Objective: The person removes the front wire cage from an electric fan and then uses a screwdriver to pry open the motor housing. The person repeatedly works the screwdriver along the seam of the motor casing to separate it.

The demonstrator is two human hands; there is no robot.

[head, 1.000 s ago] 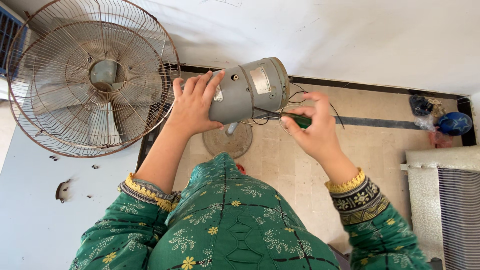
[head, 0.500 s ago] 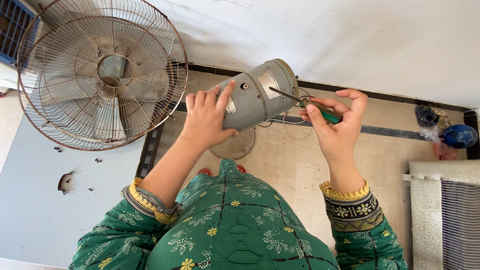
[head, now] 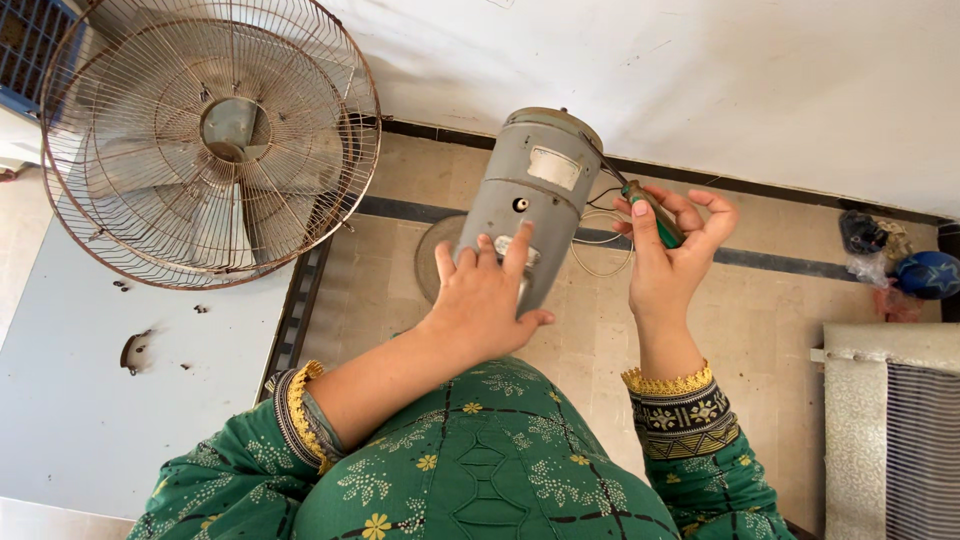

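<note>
The grey cylindrical metal fan motor housing (head: 535, 205) is up in the air, tilted, its capped end toward the white wall (head: 700, 70), and the left hand (head: 485, 300) grips its lower end with fingers spread flat along the casing and the thumb wrapped round the right side. Just to the right of those fingers, the right hand (head: 675, 255) pinches a green-handled screwdriver (head: 650, 212), thumb and forefinger closed on the handle, the other fingers curled loosely behind; the thin shaft runs up toward the housing's top rim, though whether the tip sits in a screw I cannot tell. Below that hand's fingers, pale loose wires (head: 600, 250) loop out from the motor. By the look of it, the motor is already off its stand and clear of the cage, and the cap is still on, so the opening-up seems to be at an early stage. Under the housing lies a round flat base plate (head: 432, 262) on the beige tiled floor (head: 770, 320). Well left of the left hand stands a rusty round wire fan cage with blades (head: 210, 140), over a pale grey panel (head: 90, 400). Far right of the right hand, a blue round object (head: 928, 274) sits by the wall.
</note>
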